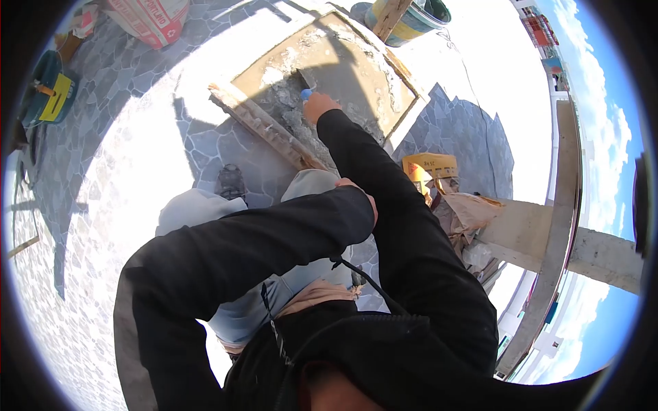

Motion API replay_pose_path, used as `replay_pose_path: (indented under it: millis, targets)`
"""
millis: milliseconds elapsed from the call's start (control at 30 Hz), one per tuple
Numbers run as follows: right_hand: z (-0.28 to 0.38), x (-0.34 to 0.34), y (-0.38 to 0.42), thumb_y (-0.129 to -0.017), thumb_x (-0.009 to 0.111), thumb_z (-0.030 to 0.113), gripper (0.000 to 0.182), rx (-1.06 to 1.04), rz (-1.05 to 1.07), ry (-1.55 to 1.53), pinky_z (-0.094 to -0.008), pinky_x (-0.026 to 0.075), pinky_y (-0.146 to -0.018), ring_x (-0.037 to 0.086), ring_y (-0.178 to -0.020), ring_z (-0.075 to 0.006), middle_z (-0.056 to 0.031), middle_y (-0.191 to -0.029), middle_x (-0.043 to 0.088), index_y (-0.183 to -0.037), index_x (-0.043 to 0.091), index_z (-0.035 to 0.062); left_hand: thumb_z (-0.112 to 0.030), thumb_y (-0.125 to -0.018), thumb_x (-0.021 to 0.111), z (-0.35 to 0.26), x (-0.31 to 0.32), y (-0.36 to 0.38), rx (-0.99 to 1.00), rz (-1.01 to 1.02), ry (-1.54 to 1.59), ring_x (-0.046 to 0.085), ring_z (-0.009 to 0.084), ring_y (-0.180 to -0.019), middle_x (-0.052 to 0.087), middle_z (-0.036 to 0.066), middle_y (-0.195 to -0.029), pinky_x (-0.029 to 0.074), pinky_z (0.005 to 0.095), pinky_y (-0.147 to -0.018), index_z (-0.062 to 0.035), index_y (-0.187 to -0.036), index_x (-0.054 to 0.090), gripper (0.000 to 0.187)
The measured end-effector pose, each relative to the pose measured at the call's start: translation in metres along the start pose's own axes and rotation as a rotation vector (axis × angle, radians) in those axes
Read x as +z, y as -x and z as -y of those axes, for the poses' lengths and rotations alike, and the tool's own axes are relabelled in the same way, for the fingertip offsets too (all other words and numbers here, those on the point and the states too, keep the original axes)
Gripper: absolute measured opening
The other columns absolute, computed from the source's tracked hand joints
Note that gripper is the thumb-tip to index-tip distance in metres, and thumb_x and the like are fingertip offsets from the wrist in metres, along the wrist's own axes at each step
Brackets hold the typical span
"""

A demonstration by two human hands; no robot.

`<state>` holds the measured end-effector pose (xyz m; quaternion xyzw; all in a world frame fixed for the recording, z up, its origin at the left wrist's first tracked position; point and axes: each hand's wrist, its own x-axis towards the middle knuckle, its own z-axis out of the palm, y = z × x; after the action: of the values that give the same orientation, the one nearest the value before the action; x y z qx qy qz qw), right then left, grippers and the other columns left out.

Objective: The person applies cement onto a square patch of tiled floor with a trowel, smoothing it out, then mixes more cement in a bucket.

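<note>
My right hand (321,106) is closed around the blue handle of a trowel (306,93), reaching over a shallow wooden-framed mixing box (257,131). The trowel's dark blade touches the wet grey mortar (336,65), which lies smooth in places and lumpy near the blade. My left arm crosses my body, and my left hand (356,188) is by my right forearm and bent knee. Its fingers are mostly hidden behind the sleeve, so its grip cannot be made out.
A bucket (411,24) with a wooden post beside it stands behind the box. At upper left are a cement bag (147,17) and a dark bucket with a yellow label (58,96). Torn paper bags (466,209) lie at right, near a concrete ledge (517,233).
</note>
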<state>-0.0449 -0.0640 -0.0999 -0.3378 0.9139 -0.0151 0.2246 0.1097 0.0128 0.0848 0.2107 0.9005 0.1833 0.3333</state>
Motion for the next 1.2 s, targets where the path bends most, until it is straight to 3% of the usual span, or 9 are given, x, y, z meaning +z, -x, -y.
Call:
replay_pose_path:
  millis: [67, 200, 367, 667, 733, 833, 867, 1000, 1200]
  targets:
    - [-0.005, -0.008, 0.004, -0.083, 0.049, 0.024, 0.034, 0.016, 0.003, -0.021, -0.0442, 0.046, -0.088, 0.059, -0.103, -0.0358, -0.0207, -0.108, 0.062, -0.105, 0.063, 0.0021, -0.027, -0.083, 0.06, -0.001, 0.005, -0.013, -0.097, 0.166, -0.004, 0.054, 0.0279, -0.114, 0.058, 0.003, -0.122, 0.038, 0.0567, -0.092, -0.0185, -0.119, 0.06, 0.037]
    - [-0.028, -0.017, 0.012, -0.083, 0.05, 0.025, 0.033, -0.027, 0.06, 0.037, -0.0436, 0.047, -0.086, 0.06, -0.101, -0.0353, -0.0199, -0.108, 0.062, -0.103, 0.064, 0.0032, -0.013, -0.081, 0.054, -0.003, 0.02, -0.004, 0.003, -0.108, -0.032, 0.065, 0.0233, -0.092, 0.067, 0.01, -0.097, 0.049, 0.0403, -0.073, -0.0096, -0.1, 0.068, 0.023]
    - [-0.078, -0.038, 0.01, -0.082, 0.052, 0.029, 0.036, -0.158, -0.024, 0.104, -0.042, 0.051, -0.075, 0.065, -0.087, -0.0338, -0.0199, -0.096, 0.066, -0.097, 0.063, -0.0018, -0.015, -0.08, 0.057, -0.001, 0.011, 0.01, -0.041, -0.067, -0.035, 0.065, 0.0233, -0.092, 0.067, 0.009, -0.097, 0.047, 0.0417, -0.076, -0.0109, -0.097, 0.067, 0.02]
    - [-0.127, 0.006, -0.038, -0.086, 0.049, 0.035, 0.044, 0.2, -0.022, -0.309, -0.0388, 0.048, -0.05, 0.06, -0.053, -0.0267, -0.015, -0.067, 0.062, -0.09, 0.057, -0.0075, -0.016, -0.08, 0.058, 0.0, 0.012, 0.004, -0.034, -0.046, -0.077, 0.064, 0.0234, -0.093, 0.066, 0.008, -0.099, 0.047, 0.0418, -0.075, -0.0107, -0.101, 0.066, 0.023]
    - [-0.12, 0.014, -0.039, -0.087, 0.05, 0.038, 0.041, 0.437, 0.158, -1.343, -0.0362, 0.045, -0.045, 0.055, -0.05, -0.0214, -0.0086, -0.066, 0.057, -0.088, 0.053, -0.0027, -0.017, -0.079, 0.059, 0.0, 0.013, 0.002, -0.034, -0.007, -0.063, 0.064, 0.0233, -0.094, 0.066, 0.008, -0.101, 0.048, 0.041, -0.074, -0.0105, -0.102, 0.065, 0.024]
    - [-0.146, 0.033, -0.061, -0.087, 0.05, 0.04, 0.037, 0.452, 0.579, -1.735, -0.0333, 0.042, -0.043, 0.051, -0.05, -0.0173, -0.004, -0.066, 0.052, -0.088, 0.048, 0.0027, -0.018, -0.079, 0.06, -0.002, 0.011, 0.003, -0.019, -0.068, -0.083, 0.064, 0.0231, -0.094, 0.066, 0.009, -0.101, 0.049, 0.0396, -0.072, -0.0098, -0.102, 0.066, 0.025]
    - [-0.141, 0.021, -0.053, -0.087, 0.05, 0.04, 0.037, 0.445, 0.573, -1.732, -0.0333, 0.042, -0.043, 0.051, -0.05, -0.0173, -0.004, -0.066, 0.052, -0.088, 0.048, 0.0027, -0.019, -0.079, 0.061, -0.002, 0.004, 0.009, -0.011, -0.055, -0.06, 0.064, 0.0233, -0.094, 0.066, 0.009, -0.102, 0.049, 0.0399, -0.072, -0.0093, -0.101, 0.066, 0.025]
    - [-0.133, -0.034, -0.029, -0.083, 0.052, 0.036, 0.041, 0.022, -0.006, 0.015, -0.0384, 0.049, -0.054, 0.065, -0.063, -0.0263, -0.0194, -0.071, 0.064, -0.081, 0.065, -0.0036, -0.019, -0.079, 0.061, 0.002, 0.006, 0.012, -0.043, -0.06, -0.041, 0.064, 0.0246, -0.095, 0.065, 0.01, -0.103, 0.048, 0.0409, -0.076, -0.0084, -0.102, 0.066, 0.025]
    - [-0.144, -0.086, 0.04, -0.081, 0.054, 0.035, 0.039, 0.058, -0.032, -0.278, -0.0362, 0.051, -0.054, 0.062, -0.052, -0.0261, -0.0161, -0.069, 0.063, -0.079, 0.058, -0.004, -0.019, -0.079, 0.062, 0.013, 0.012, 0.016, -0.046, -0.066, -0.007, 0.064, 0.0261, -0.095, 0.066, 0.011, -0.102, 0.046, 0.0419, -0.078, -0.007, -0.102, 0.065, 0.026]
